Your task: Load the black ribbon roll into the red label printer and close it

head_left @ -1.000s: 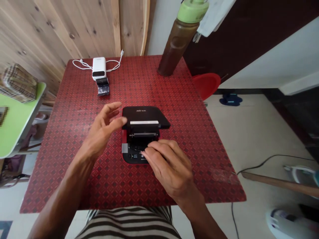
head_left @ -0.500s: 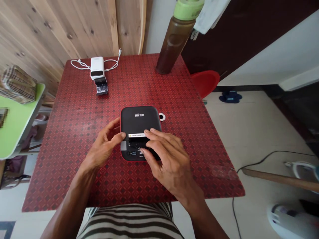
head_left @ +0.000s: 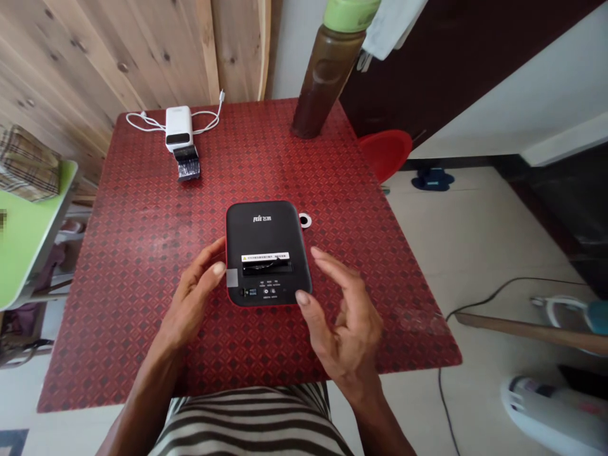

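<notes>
A black box-shaped device with a red base (head_left: 266, 250) lies shut in the middle of the red patterned table (head_left: 142, 253). It has white lettering on the lid, a white label strip and small buttons near its front edge. My left hand (head_left: 197, 297) rests against its left front corner, thumb touching the side, fingers loosely curled and holding nothing. My right hand (head_left: 339, 313) hovers at the device's right front corner, fingers spread, thumb tip at the corner. A small white ring (head_left: 304, 220) lies just right of the device.
A white power bank with a white cable (head_left: 178, 126) and a small black block (head_left: 185, 163) sit at the far left. A tall brown bottle with a green cap (head_left: 327, 69) stands at the far edge. A red stool (head_left: 387, 152), a green side table (head_left: 23, 234) and floor cables flank the table.
The device's lid, open a second ago, is now shut flat. My right hand has lifted off the top and drawn back to the right corner. My left hand moved in to the left side.
</notes>
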Tool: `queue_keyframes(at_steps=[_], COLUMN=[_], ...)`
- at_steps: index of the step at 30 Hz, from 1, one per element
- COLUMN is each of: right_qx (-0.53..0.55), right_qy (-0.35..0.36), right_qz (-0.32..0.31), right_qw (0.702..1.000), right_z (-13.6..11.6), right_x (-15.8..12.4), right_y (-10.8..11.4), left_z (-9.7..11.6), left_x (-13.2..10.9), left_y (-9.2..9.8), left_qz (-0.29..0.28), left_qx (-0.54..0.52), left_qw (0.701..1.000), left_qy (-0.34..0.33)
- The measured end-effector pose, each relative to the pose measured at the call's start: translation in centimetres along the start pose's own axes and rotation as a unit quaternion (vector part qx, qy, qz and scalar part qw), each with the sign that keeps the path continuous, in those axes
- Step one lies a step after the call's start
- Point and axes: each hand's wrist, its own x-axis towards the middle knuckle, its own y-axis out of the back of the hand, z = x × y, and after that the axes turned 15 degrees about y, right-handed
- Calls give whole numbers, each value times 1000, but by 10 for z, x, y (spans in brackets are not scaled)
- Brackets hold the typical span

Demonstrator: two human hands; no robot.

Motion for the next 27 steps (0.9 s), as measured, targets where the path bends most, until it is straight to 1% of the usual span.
queue_keyframes(at_steps=[2, 3, 4, 6, 10, 15, 19, 22, 27], right_qx=[25, 38, 51, 67, 74, 57, 41, 33, 31], right_qy=[-87, -118, -139, -161, -165, -154, -143, -133, -135], right_qz=[1, -5, -13, -24, -19, -27, -30, -29, -22], right_qw=[996, 992, 989, 984, 983, 986, 988, 990, 990], right_z=[2, 2, 2, 2, 3, 5, 3, 3, 4], right_x=[-14, -20, -25, -30, -32, -33, -32, -32, -33], right_y=[-2, -3, -4, -6, -7, -5, -5, -6, -8], left_z=[-1, -1, 0, 2, 7, 9, 9, 9, 10], left_x=[-6, -8, -9, -10, -14, -20, -21, -21, -21], left_y=[-1, -1, -3, -5, -8, -10, -11, -13, -17], left_qz=[-17, -17, -13, 1, 17, 33, 31, 40, 45], left_qx=[-9, -13, -13, -6, 20, 21, 3, -15, -29], left_qw=[1000, 1000, 1000, 1000, 999, 999, 998, 998, 997], left_qy=[14, 20, 22, 21, 19, 33, 46, 55, 56])
